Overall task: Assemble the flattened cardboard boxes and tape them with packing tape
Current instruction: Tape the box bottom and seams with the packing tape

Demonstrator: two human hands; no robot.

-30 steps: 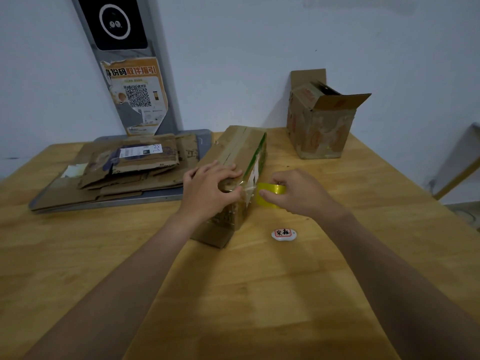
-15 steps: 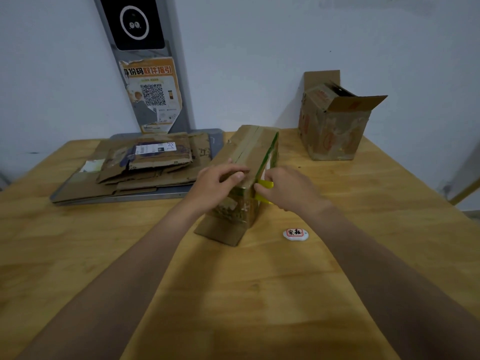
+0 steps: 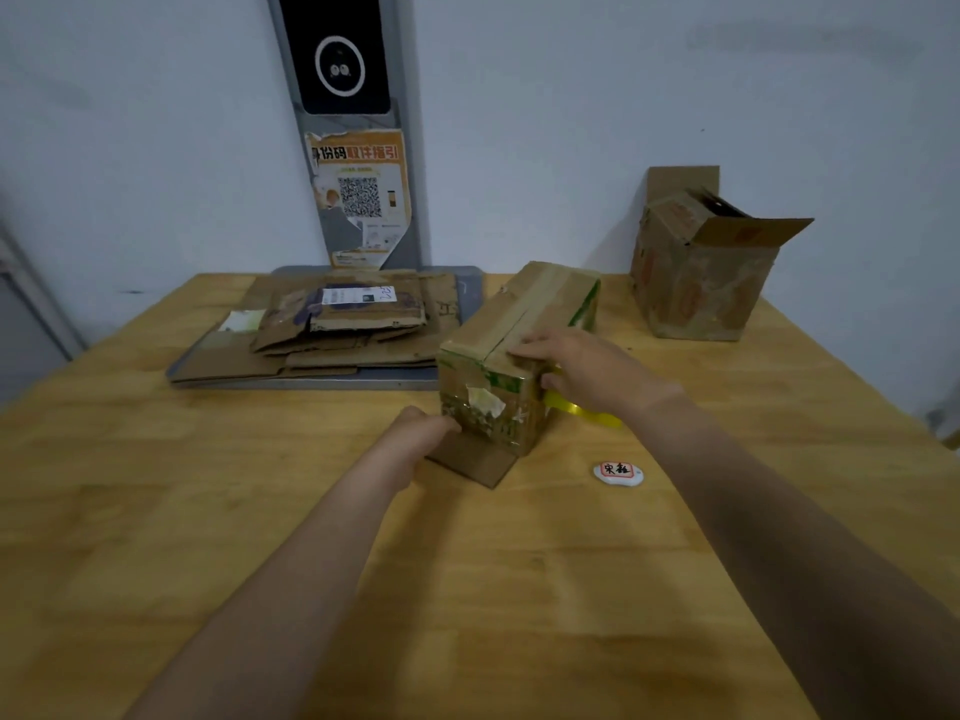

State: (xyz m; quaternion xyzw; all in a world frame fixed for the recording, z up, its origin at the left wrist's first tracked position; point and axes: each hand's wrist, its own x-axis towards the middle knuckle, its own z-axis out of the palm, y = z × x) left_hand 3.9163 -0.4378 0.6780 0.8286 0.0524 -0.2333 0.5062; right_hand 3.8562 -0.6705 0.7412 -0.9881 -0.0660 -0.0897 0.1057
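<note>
The box [image 3: 519,324] sat mid-surface [image 3: 260,511], its long axis running from frame centre toward the upper right. My left grip [image 3: 415,433] clutched its near lower corner. My right grip [image 3: 587,371] lay across the top, with the tape roll [image 3: 592,415] beneath it; held or not, I couldn't tell.

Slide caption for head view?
Right hand presses the box top beside a yellow tape roll; left hand touches its lower front corner.

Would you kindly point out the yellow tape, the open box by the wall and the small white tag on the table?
yellow tape [image 3: 574,409], head view, on its visible yellow edge.
open box [image 3: 701,291], head view, on its front face.
white tag [image 3: 618,473], head view, on its red-edged label.
</note>
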